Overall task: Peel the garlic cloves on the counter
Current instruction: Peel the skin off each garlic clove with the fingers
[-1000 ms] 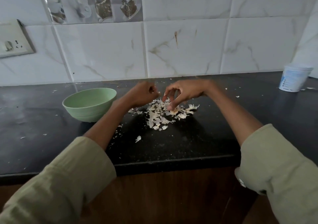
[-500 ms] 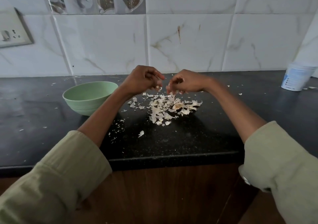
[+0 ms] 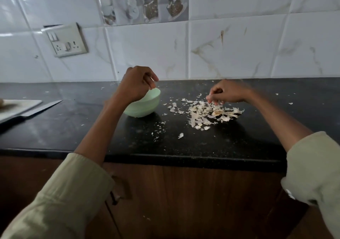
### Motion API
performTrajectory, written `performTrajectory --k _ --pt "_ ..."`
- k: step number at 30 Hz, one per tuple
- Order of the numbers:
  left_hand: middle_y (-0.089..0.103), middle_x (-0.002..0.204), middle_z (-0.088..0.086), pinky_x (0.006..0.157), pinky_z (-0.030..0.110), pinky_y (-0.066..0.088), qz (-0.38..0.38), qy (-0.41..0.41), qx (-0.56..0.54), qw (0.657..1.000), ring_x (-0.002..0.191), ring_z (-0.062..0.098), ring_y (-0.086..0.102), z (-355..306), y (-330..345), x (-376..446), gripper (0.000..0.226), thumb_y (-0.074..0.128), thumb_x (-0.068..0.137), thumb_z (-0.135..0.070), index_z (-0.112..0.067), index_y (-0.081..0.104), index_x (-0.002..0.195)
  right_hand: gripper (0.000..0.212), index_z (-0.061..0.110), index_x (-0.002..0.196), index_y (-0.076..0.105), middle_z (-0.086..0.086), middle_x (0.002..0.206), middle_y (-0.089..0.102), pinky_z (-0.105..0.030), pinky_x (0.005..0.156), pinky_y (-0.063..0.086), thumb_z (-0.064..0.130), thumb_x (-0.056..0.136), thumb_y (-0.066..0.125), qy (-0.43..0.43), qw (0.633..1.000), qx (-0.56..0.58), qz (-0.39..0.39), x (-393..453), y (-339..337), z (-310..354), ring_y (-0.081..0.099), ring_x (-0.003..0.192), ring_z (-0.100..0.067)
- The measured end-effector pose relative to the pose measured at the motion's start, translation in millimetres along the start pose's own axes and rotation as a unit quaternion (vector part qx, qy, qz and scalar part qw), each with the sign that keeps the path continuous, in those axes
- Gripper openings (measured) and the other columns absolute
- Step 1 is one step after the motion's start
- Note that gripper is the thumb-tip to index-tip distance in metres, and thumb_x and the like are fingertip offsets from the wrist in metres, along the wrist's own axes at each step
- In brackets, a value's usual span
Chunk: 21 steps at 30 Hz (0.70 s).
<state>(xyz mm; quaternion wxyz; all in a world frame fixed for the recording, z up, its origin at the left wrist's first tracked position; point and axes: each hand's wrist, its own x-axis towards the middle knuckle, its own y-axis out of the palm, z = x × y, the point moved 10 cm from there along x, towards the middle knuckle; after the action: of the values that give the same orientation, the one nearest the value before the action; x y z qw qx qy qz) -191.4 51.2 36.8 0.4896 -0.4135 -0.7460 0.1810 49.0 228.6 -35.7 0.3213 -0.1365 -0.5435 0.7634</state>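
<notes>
My left hand hovers over the pale green bowl, its fingers curled and pinching what looks like a small pale garlic clove, mostly hidden. To the right, my right hand hangs low over the heap of papery garlic skins on the black counter. Its fingertips point down and pinch a bit of skin at the pile's top; motion blur hides the detail. One brownish piece lies in the heap.
A knife lies at the left beside a white cutting board. A wall socket sits on the tiled backsplash. Loose skin flakes dot the counter toward its front edge.
The hands, close together above the pile before, have parted. My left hand moved left over the bowl; my right hand dropped to the skins. The view swung left, revealing knife and board.
</notes>
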Motion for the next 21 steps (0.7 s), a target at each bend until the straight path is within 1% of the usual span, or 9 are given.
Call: performTrajectory --k 3,6,8,11,13,14,17,19,21 --pt "0.077 0.079 0.005 0.085 0.031 0.061 0.009 -0.001 -0.011 1.000 0.078 0.018 0.075 -0.8 -5.4 -1.0 0.058 0.033 0.070 0.016 -0.010 0.077 0.096 0.024 0.025 0.091 0.079 0.007 0.080 0.077 -0.023 0.067 0.049 0.043 0.100 0.067 0.008 1.000 -0.006 0.004 0.0 1.5 -4.4 0.066 0.064 0.002" --pt "0.078 0.081 0.006 0.076 0.013 0.055 0.004 0.010 -0.003 1.000 0.077 0.012 0.074 -6.8 -10.7 -1.3 0.054 0.038 0.070 0.018 -0.008 0.079 0.095 0.025 0.024 0.092 0.079 0.007 0.079 0.077 -0.025 0.069 0.051 0.044 0.100 0.066 0.007 1.000 -0.001 0.005 0.1 1.5 -5.2 0.068 0.065 -0.001" --pt "0.078 0.081 0.004 0.073 0.006 0.049 -0.012 0.018 -0.008 1.000 0.075 0.003 0.072 -13.9 -11.4 -0.8 0.050 0.043 0.072 0.017 -0.008 0.080 0.094 0.025 0.023 0.093 0.079 0.006 0.079 0.078 -0.028 0.071 0.053 0.043 0.100 0.067 0.003 1.000 0.009 -0.002 -1.1 -1.4 -4.1 0.068 0.066 -0.004" --pt "0.078 0.079 -0.002 0.079 0.012 0.052 -0.013 0.048 -0.040 0.998 0.074 0.000 0.071 -38.3 6.8 3.7 0.042 0.050 0.074 0.013 -0.012 0.080 0.091 0.015 0.020 0.101 0.077 0.001 0.086 0.079 -0.038 0.079 0.058 0.035 0.096 0.075 -0.016 0.997 0.072 -0.029 -4.6 -13.1 2.1 0.073 0.076 -0.016" --pt "0.078 0.079 -0.004 0.082 0.015 0.054 0.012 0.087 -0.053 0.995 0.077 0.002 0.072 -63.8 33.8 11.0 0.037 0.054 0.077 0.008 -0.014 0.080 0.091 0.023 0.022 0.112 0.074 0.000 0.102 0.078 -0.040 0.086 0.058 0.031 0.092 0.079 -0.042 0.993 0.106 -0.010 -8.3 -15.0 13.1 0.074 0.092 -0.023" --pt "0.078 0.081 -0.005 0.082 0.016 0.054 0.026 0.105 -0.055 0.993 0.080 0.003 0.072 -75.5 49.2 16.8 0.032 0.058 0.080 0.005 -0.015 0.080 0.093 0.031 0.026 0.119 0.072 0.003 0.110 0.075 -0.036 0.085 0.059 0.034 0.090 0.081 -0.049 0.993 0.107 0.020 -9.8 -10.2 18.6 0.072 0.098 -0.020" --pt "0.077 0.085 -0.006 0.082 0.022 0.055 0.081 0.121 -0.051 0.988 0.083 0.009 0.072 -90.8 99.9 37.2 0.023 0.065 0.087 0.000 -0.016 0.080 0.093 0.048 0.039 0.128 0.065 0.014 0.122 0.064 -0.025 0.080 0.053 0.050 0.085 0.082 -0.019 0.993 0.034 0.110 -9.1 13.8 18.8 0.065 0.105 -0.005" --pt "0.077 0.086 -0.005 0.081 0.025 0.057 0.128 0.108 -0.044 0.985 0.080 0.008 0.072 -81.0 133.6 44.8 0.021 0.065 0.089 0.001 -0.012 0.079 0.096 0.046 0.040 0.125 0.066 0.014 0.119 0.065 -0.026 0.079 0.049 0.054 0.084 0.081 -0.021 0.992 -0.022 0.119 -2.0 23.0 13.8 0.064 0.104 -0.006" --pt "0.075 0.085 -0.006 0.080 0.028 0.056 0.153 0.103 -0.029 0.982 0.078 0.005 0.070 -61.8 157.6 46.3 0.013 0.068 0.092 -0.003 -0.009 0.078 0.098 0.039 0.032 0.122 0.068 0.009 0.116 0.067 -0.026 0.080 0.049 0.046 0.088 0.080 -0.032 0.993 -0.029 0.114 6.3 29.3 8.9 0.065 0.104 -0.012"
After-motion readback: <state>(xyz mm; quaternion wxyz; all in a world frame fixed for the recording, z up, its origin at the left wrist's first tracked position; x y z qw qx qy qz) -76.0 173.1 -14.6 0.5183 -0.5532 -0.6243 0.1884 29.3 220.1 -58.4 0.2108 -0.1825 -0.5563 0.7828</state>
